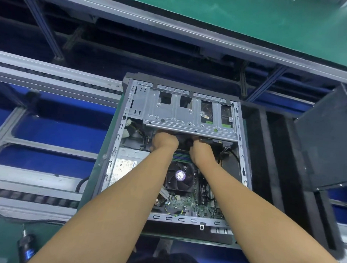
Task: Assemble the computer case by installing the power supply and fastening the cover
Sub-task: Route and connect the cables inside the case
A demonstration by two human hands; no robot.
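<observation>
Left hand (164,141), right hand (202,153) reach under drive cage (189,112), grips hidden. Power supply (126,165) seated in case (185,219); cover off.

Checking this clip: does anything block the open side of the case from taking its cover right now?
Yes. The left hand and right hand both reach into the open case beneath the drive cage, with the forearms crossing the opening. The dark panel at right, probably the cover, stands apart from it.

Factory assembly line, roller conveyor rails (52,77), green bench mat (251,20)
</observation>
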